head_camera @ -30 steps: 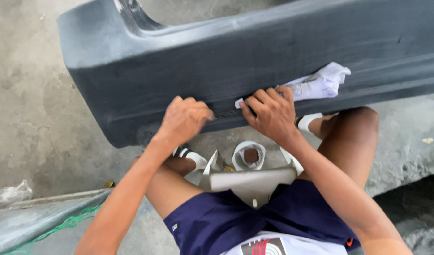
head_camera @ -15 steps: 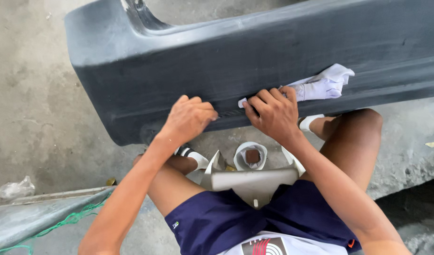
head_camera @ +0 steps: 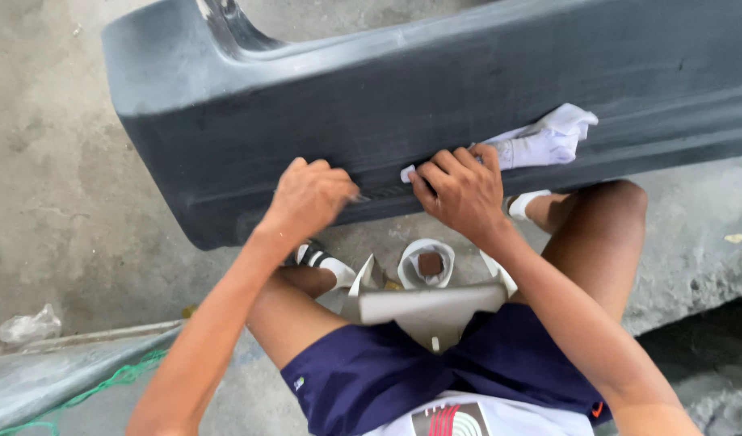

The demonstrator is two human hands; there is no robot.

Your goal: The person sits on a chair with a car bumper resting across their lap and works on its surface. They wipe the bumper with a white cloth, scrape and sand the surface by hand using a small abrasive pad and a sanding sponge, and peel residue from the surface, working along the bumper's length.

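A small white cup (head_camera: 426, 265) sits on the floor between your legs, and a brown lump lies inside it. You sit on a low grey stool (head_camera: 423, 308), just behind the cup.

The floor (head_camera: 48, 161) is rough grey concrete with dark spots. A crumpled clear bag (head_camera: 30, 326) lies far to your left, and a green cord (head_camera: 104, 381) runs along a grey strip near it.

The big dark grey car bumper (head_camera: 435, 89) stretches across in front of you, resting on the floor by your knees. It looks dull and dusty, with a long ridge along its lower part.

Your left hand (head_camera: 310, 198) is curled up and presses on that ridge; you cannot tell if it holds anything. Your right hand (head_camera: 460, 194) has bent fingers pressed on the same ridge, with a small white scrap (head_camera: 408, 173) at its fingertips. A bunched white cloth (head_camera: 548, 139) lies on the bumper just beside your right hand.
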